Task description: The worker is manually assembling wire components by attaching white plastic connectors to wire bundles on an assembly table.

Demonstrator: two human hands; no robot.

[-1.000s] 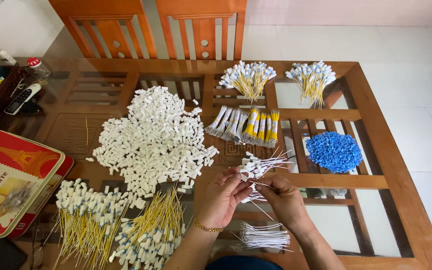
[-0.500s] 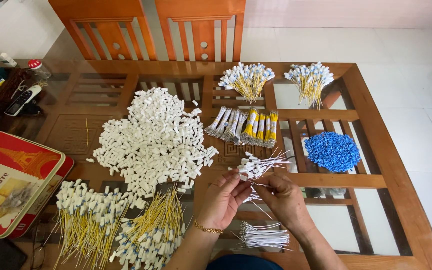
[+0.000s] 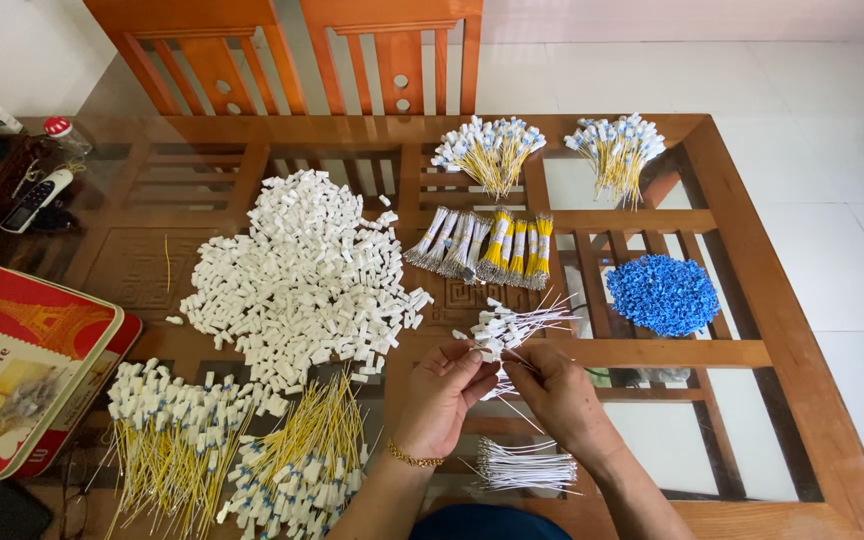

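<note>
My left hand (image 3: 444,395) and my right hand (image 3: 557,390) meet over the glass table (image 3: 752,300), both pinching a small bunch of white wires with white plastic connectors (image 3: 507,330) that fans out to the upper right. A gold bracelet circles my left wrist. Just below my right hand lies a loose bundle of bare white wires (image 3: 522,465). A big heap of white connectors (image 3: 297,275) sits to the left of my hands.
Finished yellow wires with white ends lie in piles at lower left (image 3: 222,450) and at the far edge (image 3: 492,150), (image 3: 617,145). Tied wire bundles (image 3: 482,245) lie mid-table, blue connectors (image 3: 662,293) at right. A red tin (image 3: 22,365) stands at left; chairs (image 3: 302,50) stand behind.
My fingers have shifted slightly on the white wire bunch; the hands stay in the same place. Nothing else on the table has moved.
</note>
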